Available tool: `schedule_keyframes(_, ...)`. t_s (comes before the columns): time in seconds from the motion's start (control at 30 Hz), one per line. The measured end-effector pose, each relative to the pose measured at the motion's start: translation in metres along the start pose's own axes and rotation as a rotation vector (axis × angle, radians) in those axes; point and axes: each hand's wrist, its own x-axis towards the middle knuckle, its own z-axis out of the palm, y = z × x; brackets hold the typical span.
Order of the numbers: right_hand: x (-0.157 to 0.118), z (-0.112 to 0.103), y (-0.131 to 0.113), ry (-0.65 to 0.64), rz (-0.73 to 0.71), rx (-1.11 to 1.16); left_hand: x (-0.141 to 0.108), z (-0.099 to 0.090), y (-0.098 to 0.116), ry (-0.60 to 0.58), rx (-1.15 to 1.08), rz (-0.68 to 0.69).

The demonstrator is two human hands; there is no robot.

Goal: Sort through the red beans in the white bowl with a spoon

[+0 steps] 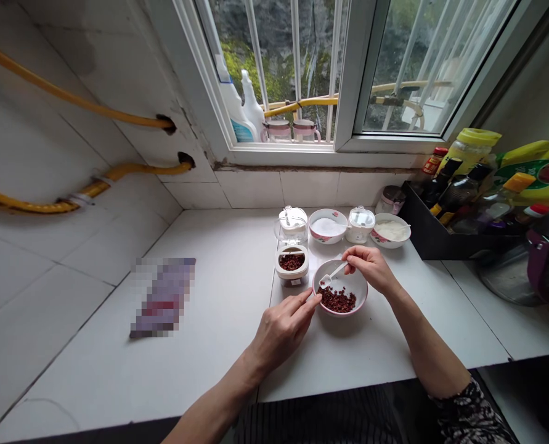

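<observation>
A small white spoon [326, 280] is pinched in my right hand [366, 265], its tip over the bowl. Beneath it stands a white bowl [360, 285] with a pink rim. Dark red, grain-like spice, perhaps Sichuan peppercorns [337, 301], lies at the bowl's bottom. My left hand [286, 320] holds the bowl's left edge with its fingertips; its thumb is mostly hidden. Just left of the bowl is a clear seasoning jar [292, 279] with its lid up, and the same dark red spice shows inside.
Behind are a second jar [293, 222], a bowl of white grains [328, 227], a lidded jar [361, 225] and a bowl of pale powder [391, 232]. A black box [422, 231] of bottles stands right, near a kettle [509, 271]. A blurred packet [166, 299] lies left.
</observation>
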Motion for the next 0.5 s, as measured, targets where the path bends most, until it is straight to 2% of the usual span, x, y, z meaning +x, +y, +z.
schedule_keyframes(0.17, 0.002, 0.000, 0.002, 0.049, -0.023, 0.049, -0.001, 0.001, 0.000, 0.001, 0.006, -0.006)
schedule_keyframes(0.3, 0.006, 0.005, 0.002, 0.116, -0.099, 0.085, 0.000, 0.000, 0.000, -0.006, 0.005, -0.005)
schedule_keyframes(0.4, 0.005, 0.016, -0.003, 0.167, -0.197, 0.047, 0.000, 0.000, 0.000, -0.013, 0.005, -0.005)
schedule_keyframes(0.5, 0.001, 0.031, -0.010, 0.208, -0.377, -0.106, 0.000, 0.001, -0.001, -0.010, 0.002, -0.003)
